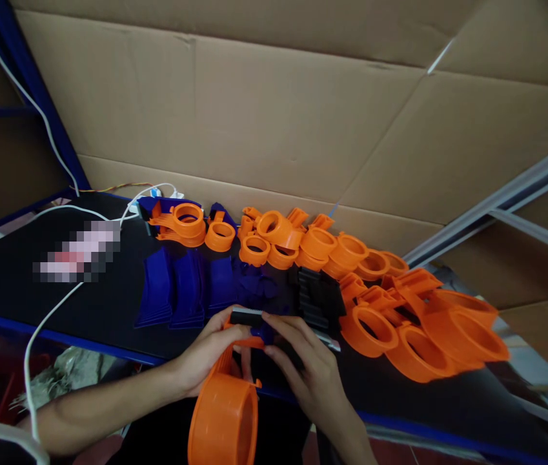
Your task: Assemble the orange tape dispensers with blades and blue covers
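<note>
My left hand (218, 339) is closed around the upper end of an orange tape dispenser frame (225, 413), whose wide ring hangs down at the table's front edge. A black holder with a serrated metal blade (247, 316) sits at the top of that frame. My right hand (305, 361) pinches a small dark blue part (264, 332) against the frame, index finger by the blade's end and thumb lower down. The fingers partly hide how the blue part joins the frame.
Stacked curved blue plates (186, 290) and loose small blue pieces (257, 284) lie behind my hands, beside black strips (315, 294). Several orange tape dispenser frames (370, 330) spread across the back and right. White cables (53, 310) cross the black table's (104, 316) left side; cardboard (264, 110) walls the back.
</note>
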`<state>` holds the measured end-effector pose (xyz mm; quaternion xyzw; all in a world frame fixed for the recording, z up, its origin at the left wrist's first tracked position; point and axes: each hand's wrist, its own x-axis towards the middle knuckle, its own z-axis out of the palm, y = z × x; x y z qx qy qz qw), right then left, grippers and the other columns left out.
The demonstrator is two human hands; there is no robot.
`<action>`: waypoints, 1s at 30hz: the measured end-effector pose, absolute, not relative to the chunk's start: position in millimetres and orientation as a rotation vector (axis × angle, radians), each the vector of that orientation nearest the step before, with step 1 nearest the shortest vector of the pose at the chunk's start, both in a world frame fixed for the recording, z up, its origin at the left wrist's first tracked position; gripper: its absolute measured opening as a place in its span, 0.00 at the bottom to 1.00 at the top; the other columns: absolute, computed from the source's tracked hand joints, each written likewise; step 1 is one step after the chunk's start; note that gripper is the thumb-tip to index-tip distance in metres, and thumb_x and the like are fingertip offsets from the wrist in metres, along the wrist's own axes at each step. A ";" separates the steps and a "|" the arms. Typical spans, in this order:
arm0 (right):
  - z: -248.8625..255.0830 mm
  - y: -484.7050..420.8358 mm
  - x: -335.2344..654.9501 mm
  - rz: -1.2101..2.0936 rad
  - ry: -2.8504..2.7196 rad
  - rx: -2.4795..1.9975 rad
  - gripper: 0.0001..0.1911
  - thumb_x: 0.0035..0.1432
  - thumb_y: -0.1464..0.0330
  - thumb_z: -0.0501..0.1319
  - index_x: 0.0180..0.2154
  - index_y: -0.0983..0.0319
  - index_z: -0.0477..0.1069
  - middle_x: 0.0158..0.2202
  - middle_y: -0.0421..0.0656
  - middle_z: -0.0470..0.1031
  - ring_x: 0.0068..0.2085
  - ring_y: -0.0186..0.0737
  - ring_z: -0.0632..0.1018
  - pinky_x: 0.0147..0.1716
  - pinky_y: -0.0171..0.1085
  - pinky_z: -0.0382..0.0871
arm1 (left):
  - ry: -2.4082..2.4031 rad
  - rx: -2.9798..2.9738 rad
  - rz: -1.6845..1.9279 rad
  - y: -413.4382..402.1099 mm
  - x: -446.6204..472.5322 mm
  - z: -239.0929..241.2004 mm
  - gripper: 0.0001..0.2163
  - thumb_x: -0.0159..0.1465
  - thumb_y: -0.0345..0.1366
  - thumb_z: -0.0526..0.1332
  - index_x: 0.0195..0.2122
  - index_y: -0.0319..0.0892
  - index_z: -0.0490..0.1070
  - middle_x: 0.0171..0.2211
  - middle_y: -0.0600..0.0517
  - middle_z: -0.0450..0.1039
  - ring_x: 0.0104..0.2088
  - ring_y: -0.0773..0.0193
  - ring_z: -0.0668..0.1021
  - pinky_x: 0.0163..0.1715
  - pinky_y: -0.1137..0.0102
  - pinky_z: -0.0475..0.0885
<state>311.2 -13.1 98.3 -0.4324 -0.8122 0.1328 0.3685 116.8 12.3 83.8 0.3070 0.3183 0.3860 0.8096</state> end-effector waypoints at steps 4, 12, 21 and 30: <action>110.3 -16.7 316.0 0.338 -2.159 -1.166 0.20 0.66 0.67 0.61 0.59 0.53 0.69 0.52 0.44 0.76 0.50 0.41 0.79 0.51 0.39 0.75 | 0.640 0.696 0.821 12.8 116.8 81.2 0.12 0.61 0.36 0.64 0.45 0.42 0.68 0.18 0.56 0.73 0.14 0.64 0.77 0.14 0.77 0.69; 116.5 -19.6 317.2 0.402 -2.062 -1.156 0.18 0.65 0.69 0.62 0.56 0.53 0.69 0.52 0.43 0.78 0.41 0.36 0.81 0.43 0.35 0.78 | 0.605 0.659 0.823 12.4 117.6 86.2 0.13 0.60 0.36 0.66 0.45 0.41 0.68 0.19 0.56 0.75 0.15 0.64 0.77 0.15 0.77 0.69; 113.2 -12.5 316.9 0.413 -2.129 -1.163 0.17 0.66 0.68 0.62 0.56 0.55 0.71 0.50 0.44 0.79 0.45 0.40 0.82 0.48 0.40 0.77 | 0.654 0.652 0.798 14.0 116.1 83.5 0.16 0.59 0.38 0.66 0.48 0.43 0.67 0.17 0.58 0.71 0.15 0.63 0.76 0.17 0.72 0.73; 109.1 -13.7 317.9 0.393 -2.122 -1.156 0.17 0.66 0.68 0.62 0.56 0.56 0.71 0.46 0.44 0.81 0.44 0.40 0.82 0.46 0.38 0.78 | 0.752 0.691 0.791 11.0 117.8 88.5 0.18 0.57 0.39 0.68 0.48 0.41 0.68 0.19 0.57 0.73 0.15 0.63 0.76 0.15 0.73 0.72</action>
